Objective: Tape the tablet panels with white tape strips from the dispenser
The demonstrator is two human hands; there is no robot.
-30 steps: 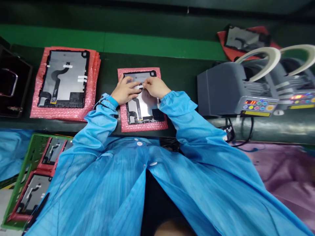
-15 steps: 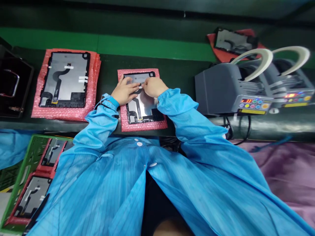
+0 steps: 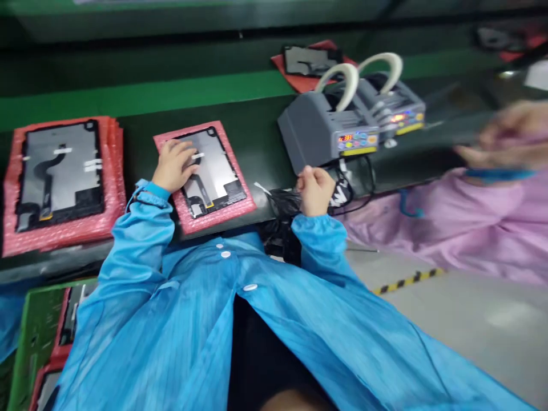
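Observation:
My left hand [image 3: 174, 165] rests on the upper left of a tablet screen panel [image 3: 217, 174], fingers spread. The panel lies back side up on pink bubble wrap [image 3: 248, 201], showing a dark ribbon cable and a small white tape strip. Off to the right, beyond the bench's front edge, my right hand [image 3: 315, 188] is closed, fingertips pinched together. Whether anything is between those fingertips cannot be made out. It is in front of the nearer grey tape dispenser [image 3: 306, 128], beside some black cables [image 3: 282, 201].
Stacked panels in pink bubble wrap [image 3: 117, 185] lie at left, above a green crate [image 3: 25, 342]. A second tape dispenser [image 3: 411, 108] stands behind the first. Another panel [image 3: 306, 60] lies at the back. At right are a co-worker's blurred hands [image 3: 509, 137] and pink sleeve [image 3: 462, 222].
My right hand has left the panel and moved right, towards the dispensers. My left hand stays on the panel, which now lies tilted in view. The view has swung right, bringing in the co-worker.

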